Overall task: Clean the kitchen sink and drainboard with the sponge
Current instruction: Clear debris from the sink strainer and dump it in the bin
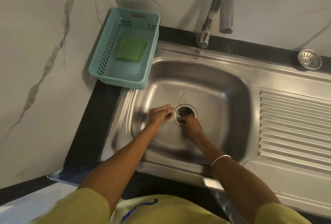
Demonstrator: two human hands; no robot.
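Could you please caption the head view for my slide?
Both hands work at the sink drain; the sponge lies in the basket.

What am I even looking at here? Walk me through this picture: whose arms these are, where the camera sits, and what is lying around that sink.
There is no machine here. The single picture comes from a camera worn on a person's head, looking down at their own arms. Below is a steel sink with a ribbed drainboard to its right and a tap behind. The right hand reaches into the drain opening; what its fingers hold, if anything, is hidden. The left hand hovers beside the drain, fingers loosely spread. The green sponge lies unused in a teal basket on the counter at the left. A metal strainer sits on the far right ledge.
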